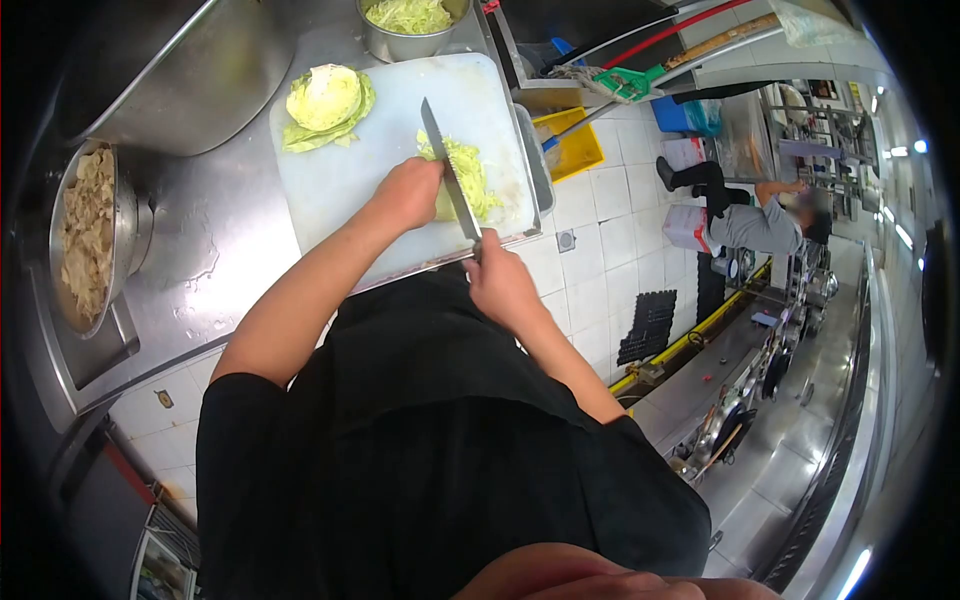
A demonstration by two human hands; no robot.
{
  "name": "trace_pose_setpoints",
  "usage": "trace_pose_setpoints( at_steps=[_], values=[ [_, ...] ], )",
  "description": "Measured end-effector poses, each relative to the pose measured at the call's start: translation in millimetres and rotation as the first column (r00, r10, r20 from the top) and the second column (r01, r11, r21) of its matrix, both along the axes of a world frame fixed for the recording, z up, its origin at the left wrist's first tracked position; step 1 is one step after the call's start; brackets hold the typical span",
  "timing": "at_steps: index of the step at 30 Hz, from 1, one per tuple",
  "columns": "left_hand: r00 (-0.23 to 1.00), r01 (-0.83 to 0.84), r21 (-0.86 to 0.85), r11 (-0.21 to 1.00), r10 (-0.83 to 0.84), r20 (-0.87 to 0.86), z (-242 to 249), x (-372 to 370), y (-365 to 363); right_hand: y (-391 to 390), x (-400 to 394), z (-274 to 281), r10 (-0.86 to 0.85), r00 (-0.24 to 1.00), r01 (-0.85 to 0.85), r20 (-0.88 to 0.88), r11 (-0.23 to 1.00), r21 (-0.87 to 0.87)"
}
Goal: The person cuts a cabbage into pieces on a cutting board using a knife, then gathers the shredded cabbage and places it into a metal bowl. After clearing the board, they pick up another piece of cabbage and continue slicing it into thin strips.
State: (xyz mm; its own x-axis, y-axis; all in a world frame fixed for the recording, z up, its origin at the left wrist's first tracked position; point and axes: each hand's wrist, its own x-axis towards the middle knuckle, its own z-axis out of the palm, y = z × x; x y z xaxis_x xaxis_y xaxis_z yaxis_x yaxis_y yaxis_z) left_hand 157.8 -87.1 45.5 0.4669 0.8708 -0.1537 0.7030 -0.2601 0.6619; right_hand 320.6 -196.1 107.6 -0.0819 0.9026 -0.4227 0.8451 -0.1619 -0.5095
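Note:
My right hand [497,282] is closed round the handle of a long knife [447,160], whose blade lies across pale green cabbage on a white cutting board [385,110]. Left of the blade, my left hand [410,192] is closed, its fingertips pressed on the cabbage piece beside the knife. Shredded cabbage [472,180] lies just right of the blade. Toward the board's far left corner rests a cut cabbage portion [325,103] on loose leaves. Beyond the board, a metal bowl [408,45] holds more shredded cabbage.
A large steel pot [215,80] and a bowl of brownish pieces [121,240] stand left on the steel counter [215,235]. Right of the board are a yellow bin [580,145] and tiled floor. Farther right, a person [750,222] is beside a cooking line with pans.

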Motion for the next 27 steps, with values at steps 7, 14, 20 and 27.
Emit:
trace_pose_setpoints(
  at_steps=[7, 14, 20, 27],
  values=[
    [0.999, -0.022, 0.017, 1.0, 0.023, -0.026, -6, 0, -1, 15, 0, -14, 0.073, 0.997, -0.073, 0.002, 0.994, 0.084],
    [0.993, -0.006, -0.036, 0.999, 0.001, -0.121, 2, 2, -4, 22, -2, -28, 0.062, 0.998, -0.058, -0.03, 0.99, 0.127],
    [0.992, -0.024, -0.019, 1.0, 0.022, -0.121, -3, 4, -6, 20, -6, -41, 0.06, 0.998, -0.058, -0.014, 0.99, 0.126],
    [0.996, -0.048, -0.006, 0.999, 0.048, -0.074, 4, -1, -11, 14, -10, -29, 0.029, 1.0, -0.028, -0.007, 0.998, 0.055]
  ],
)
